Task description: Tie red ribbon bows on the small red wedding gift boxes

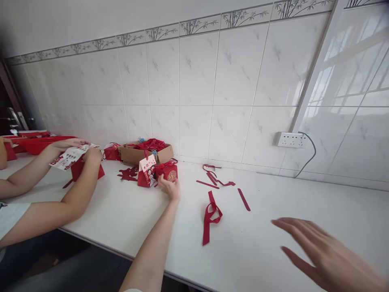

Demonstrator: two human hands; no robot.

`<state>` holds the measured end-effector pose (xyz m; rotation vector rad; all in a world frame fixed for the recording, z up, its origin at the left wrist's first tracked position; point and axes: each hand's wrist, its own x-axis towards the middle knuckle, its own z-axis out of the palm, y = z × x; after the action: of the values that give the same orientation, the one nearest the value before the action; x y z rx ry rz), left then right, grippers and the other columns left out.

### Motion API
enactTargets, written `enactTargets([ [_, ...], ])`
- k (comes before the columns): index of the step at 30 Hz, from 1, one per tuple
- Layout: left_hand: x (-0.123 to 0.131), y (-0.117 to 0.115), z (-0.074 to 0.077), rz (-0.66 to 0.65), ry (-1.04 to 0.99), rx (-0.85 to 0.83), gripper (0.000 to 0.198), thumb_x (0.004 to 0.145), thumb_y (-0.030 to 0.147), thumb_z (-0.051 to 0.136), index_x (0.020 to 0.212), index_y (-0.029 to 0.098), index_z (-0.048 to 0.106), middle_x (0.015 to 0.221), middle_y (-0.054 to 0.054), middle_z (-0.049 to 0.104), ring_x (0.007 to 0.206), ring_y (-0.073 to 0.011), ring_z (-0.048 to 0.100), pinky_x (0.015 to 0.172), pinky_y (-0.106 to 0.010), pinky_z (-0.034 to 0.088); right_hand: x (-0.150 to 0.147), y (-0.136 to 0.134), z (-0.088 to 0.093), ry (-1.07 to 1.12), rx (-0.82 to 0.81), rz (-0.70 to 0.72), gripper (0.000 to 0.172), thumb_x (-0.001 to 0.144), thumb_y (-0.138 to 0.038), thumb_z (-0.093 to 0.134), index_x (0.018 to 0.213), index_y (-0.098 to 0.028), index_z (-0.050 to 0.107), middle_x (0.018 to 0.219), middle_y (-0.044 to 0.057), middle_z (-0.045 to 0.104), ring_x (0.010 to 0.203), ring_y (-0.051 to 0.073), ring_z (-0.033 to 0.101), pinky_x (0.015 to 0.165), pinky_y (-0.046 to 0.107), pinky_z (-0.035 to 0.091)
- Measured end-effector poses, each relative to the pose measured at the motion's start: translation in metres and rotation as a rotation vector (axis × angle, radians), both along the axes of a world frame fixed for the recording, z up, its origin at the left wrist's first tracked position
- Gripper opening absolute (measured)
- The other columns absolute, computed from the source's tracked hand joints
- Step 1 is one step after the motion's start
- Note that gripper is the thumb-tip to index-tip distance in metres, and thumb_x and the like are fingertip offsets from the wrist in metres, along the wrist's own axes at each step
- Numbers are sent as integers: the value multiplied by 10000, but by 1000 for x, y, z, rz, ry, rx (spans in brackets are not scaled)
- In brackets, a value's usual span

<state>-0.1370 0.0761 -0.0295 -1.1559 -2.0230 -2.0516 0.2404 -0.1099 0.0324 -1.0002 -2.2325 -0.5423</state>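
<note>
My left hand (170,187) is stretched out to a small red gift box (172,174) with a round gold emblem and a red ribbon on top. Its fingers and thumb are closed about the box's lower front. Touching that box on the left is another red gift box (145,173) with a pale printed card over it. At the lower right, my right hand (319,249) hovers over the white table (243,251) with fingers stretched, thumb apart, and nothing held. Between my hands lies a looped dark red ribbon (211,217), with short ribbon strips (212,178) beyond it.
A cardboard box (133,156) full of red ribbons stands against the tiled wall. At the left, a co-worker's hands (91,152) hold a printed card (70,157) at a red box. Another person's arm shows at the far left. A power strip (291,140) is on the wall.
</note>
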Motion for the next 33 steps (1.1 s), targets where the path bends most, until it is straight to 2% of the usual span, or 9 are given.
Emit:
enactTargets([
  [2, -18, 9, -3, 104, -118, -69, 665, 717, 197, 593, 1259, 113, 217, 1328, -292, 274, 1306, -448, 266, 953, -696, 298, -37, 19, -15, -47, -105, 85, 305, 885, -352, 516, 1177, -264, 517, 1045, 72, 675, 882, 210, 677, 688, 301, 580],
  [5, -29, 19, -3, 147, -182, -136, 786, 673, 301, 684, 1277, 136, 208, 1320, -261, 317, 1293, -424, 324, 990, -620, 340, -79, 49, -39, 133, -307, 69, 238, 932, -273, 404, 1160, -238, 462, 1073, 83, 638, 867, 179, 677, 685, 293, 583],
  [11, -35, 27, 2, 123, -167, -198, 860, 705, 415, 675, 1343, 143, 167, 1385, -236, 302, 1360, -347, 289, 1086, -488, 324, -100, 85, -78, 394, -493, 118, 198, 935, -307, 360, 1086, -254, 476, 1106, 90, 591, 880, 209, 659, 638, 340, 572],
  [17, -36, 34, 9, 59, -111, -316, 908, 719, 453, 690, 1409, 150, 184, 1457, -201, 265, 1377, -318, 267, 1092, -469, 331, -93, 85, -69, 620, -520, 45, 194, 915, -359, 387, 1004, -241, 513, 997, 87, 595, 842, 214, 627, 549, 315, 530],
  [20, -40, 35, 17, 33, -107, -369, 648, 817, 396, 610, 1368, 184, 343, 1436, -145, 341, 1318, -330, 344, 1064, -576, 310, -94, 86, -66, 600, -534, 80, 194, 908, -346, 395, 1010, -233, 515, 996, 85, 591, 842, 208, 619, 640, 352, 546],
  [24, -41, 27, 31, -58, -107, -315, 442, 858, 347, 573, 1261, 190, 481, 1308, -102, 485, 1185, -266, 490, 977, -503, 430, -99, 90, -69, 599, -560, 146, 192, 909, -318, 386, 1012, -219, 514, 1005, 91, 583, 871, 205, 613, 747, 390, 547],
  [27, -13, 19, 34, -141, -62, -166, 568, 814, 332, 628, 1311, 174, 404, 1379, -127, 401, 1263, -312, 409, 1024, -544, 380, -101, 93, -71, 663, -593, 171, 204, 906, -327, 387, 1006, -212, 521, 998, 98, 578, 862, 210, 610, 744, 403, 545],
  [29, 24, 12, 33, -211, -41, -71, 845, 708, 309, 729, 1371, 133, 236, 1433, -195, 289, 1325, -338, 329, 1087, -522, 323, -102, 95, -71, 743, -644, 178, 223, 900, -375, 409, 993, -214, 534, 994, 98, 578, 888, 222, 603, 746, 409, 540],
  [33, 113, -22, 23, -531, 48, 44, 875, 651, 327, 740, 1341, 209, 216, 1318, -142, 454, 1158, -228, 543, 972, -365, 482, -94, 97, -68, 1080, -735, 191, 357, 876, -528, 427, 1036, -218, 506, 1139, 118, 536, 994, 242, 581, 817, 431, 518],
])
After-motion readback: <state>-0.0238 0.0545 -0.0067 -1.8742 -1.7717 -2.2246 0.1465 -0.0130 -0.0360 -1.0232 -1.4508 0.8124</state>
